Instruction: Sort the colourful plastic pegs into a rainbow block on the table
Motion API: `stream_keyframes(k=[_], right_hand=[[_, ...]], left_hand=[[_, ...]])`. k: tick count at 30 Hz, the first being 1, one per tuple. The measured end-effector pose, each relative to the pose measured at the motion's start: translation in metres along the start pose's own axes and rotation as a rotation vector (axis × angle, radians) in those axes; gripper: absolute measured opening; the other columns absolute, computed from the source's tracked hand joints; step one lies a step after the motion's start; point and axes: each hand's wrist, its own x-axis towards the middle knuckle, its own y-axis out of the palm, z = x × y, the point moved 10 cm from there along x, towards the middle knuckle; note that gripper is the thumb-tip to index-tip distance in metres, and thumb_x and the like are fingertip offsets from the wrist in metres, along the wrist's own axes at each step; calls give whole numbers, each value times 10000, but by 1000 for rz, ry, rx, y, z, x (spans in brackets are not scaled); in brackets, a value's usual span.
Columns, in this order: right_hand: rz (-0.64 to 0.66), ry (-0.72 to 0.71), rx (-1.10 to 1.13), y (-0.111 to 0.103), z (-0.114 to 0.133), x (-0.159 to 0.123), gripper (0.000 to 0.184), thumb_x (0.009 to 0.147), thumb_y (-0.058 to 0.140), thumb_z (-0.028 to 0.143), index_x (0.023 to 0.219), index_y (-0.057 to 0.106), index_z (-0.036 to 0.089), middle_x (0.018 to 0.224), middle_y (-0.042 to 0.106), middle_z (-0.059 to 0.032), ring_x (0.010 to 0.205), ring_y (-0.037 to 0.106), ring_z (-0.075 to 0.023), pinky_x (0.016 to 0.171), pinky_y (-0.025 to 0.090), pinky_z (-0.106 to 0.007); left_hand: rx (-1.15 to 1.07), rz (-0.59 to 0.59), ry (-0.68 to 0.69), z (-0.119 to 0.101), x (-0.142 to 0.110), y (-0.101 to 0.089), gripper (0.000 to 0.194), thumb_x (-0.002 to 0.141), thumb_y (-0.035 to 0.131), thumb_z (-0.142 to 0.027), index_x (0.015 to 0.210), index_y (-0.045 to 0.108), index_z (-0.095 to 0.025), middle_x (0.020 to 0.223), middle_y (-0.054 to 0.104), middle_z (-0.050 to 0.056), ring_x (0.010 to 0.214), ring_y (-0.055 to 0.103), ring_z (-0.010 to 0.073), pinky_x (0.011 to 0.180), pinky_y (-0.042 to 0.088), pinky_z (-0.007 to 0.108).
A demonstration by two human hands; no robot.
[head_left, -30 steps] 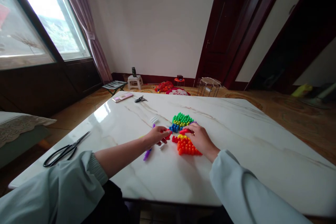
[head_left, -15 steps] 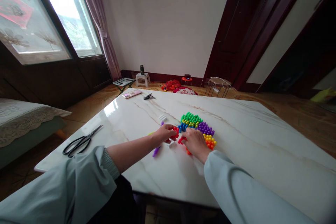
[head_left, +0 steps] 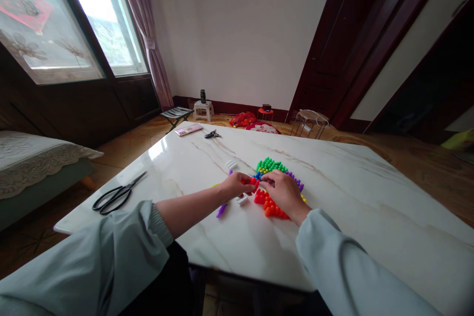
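My left hand [head_left: 239,185] pinches a red knobbly plastic piece [head_left: 255,182] between thumb and fingers, just above the table. From the other side, my right hand [head_left: 284,191] brings its closed fingertips against that same piece. Around and partly under my right hand lie groups of round-knobbed plastic pieces: green pieces [head_left: 273,164], blue pieces [head_left: 258,176], purple pieces [head_left: 297,181] and red-orange pieces [head_left: 272,206]. Yellow ones are mostly hidden. A purple stick-like piece [head_left: 221,211] and a white ridged piece [head_left: 242,200] lie beside my left hand.
Black-handled scissors [head_left: 117,196] lie on the left of the marble-patterned table [head_left: 348,197]. Toward the far edge are a phone [head_left: 188,130] and a bunch of keys [head_left: 212,134]. Another white ridged piece [head_left: 231,164] sits beyond my left hand. Stools [head_left: 203,110] stand past the table.
My right hand has lifted off the red pieces near the table and moved slightly up to meet my left hand. More red-orange pieces now show below it. The view has shifted slightly.
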Motion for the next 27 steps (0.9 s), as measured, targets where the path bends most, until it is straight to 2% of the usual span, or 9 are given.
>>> stream_keyframes(k=[3, 8, 12, 16, 19, 22, 24, 27], right_hand=[[-42, -51, 278, -12, 5, 1, 189, 849, 616, 331, 960, 695, 200, 941, 663, -38, 818, 610, -150, 730, 461, -244], [-50, -73, 386, -14, 11, -2, 122, 803, 616, 232, 882, 697, 187, 894, 674, -45, 822, 621, -165, 736, 482, -267], [-23, -80, 372, -11, 11, -2, 84, 778, 606, 226, 790, 678, 185, 807, 672, -27, 744, 614, -152, 682, 474, -251], [-24, 2, 373, -9, 0, -2, 125, 790, 566, 251, 717, 640, 182, 728, 664, -16, 681, 601, -145, 649, 460, -249], [15, 49, 457, -2, -2, -3, 126, 793, 570, 285, 782, 638, 179, 754, 673, -16, 681, 607, -146, 641, 469, -246], [61, 6, 518, 4, 9, -3, 133, 764, 592, 253, 855, 653, 177, 808, 684, -20, 714, 619, -150, 657, 485, -245], [54, -34, 511, 5, 14, -3, 109, 753, 591, 215, 828, 663, 180, 801, 681, -18, 715, 617, -149, 661, 484, -245], [0, -54, 419, 2, 9, -2, 83, 759, 602, 192, 807, 670, 190, 803, 674, -12, 728, 610, -146, 674, 462, -241]], left_hand=[[46, -12, 84, -17, -2, 2, 218, 679, 708, -310, 804, 703, -132, 645, 642, 12, 595, 573, 99, 456, 376, 167], [123, -18, 126, -29, -5, 6, 96, 686, 679, -202, 745, 706, -131, 557, 612, -19, 498, 501, 60, 463, 378, 162], [142, 6, 107, -23, -5, 8, 129, 677, 680, -198, 780, 725, -136, 546, 618, -24, 489, 496, 58, 470, 383, 164], [137, 14, 55, -11, -2, 6, 175, 669, 694, -224, 815, 728, -135, 552, 623, -18, 517, 526, 72, 475, 394, 168], [119, 5, 50, -7, 0, 3, 203, 665, 696, -233, 840, 726, -135, 568, 629, -13, 537, 542, 84, 479, 400, 178], [152, 10, 74, -9, 0, 3, 171, 655, 694, -204, 809, 726, -137, 568, 631, -18, 515, 522, 76, 488, 399, 185], [154, 8, 76, -9, -1, 4, 155, 648, 694, -183, 791, 721, -132, 560, 619, -24, 501, 503, 69, 490, 397, 187], [66, -23, 31, -5, 0, 0, 251, 661, 688, -166, 907, 707, -123, 624, 638, -11, 541, 529, 80, 491, 402, 189]])
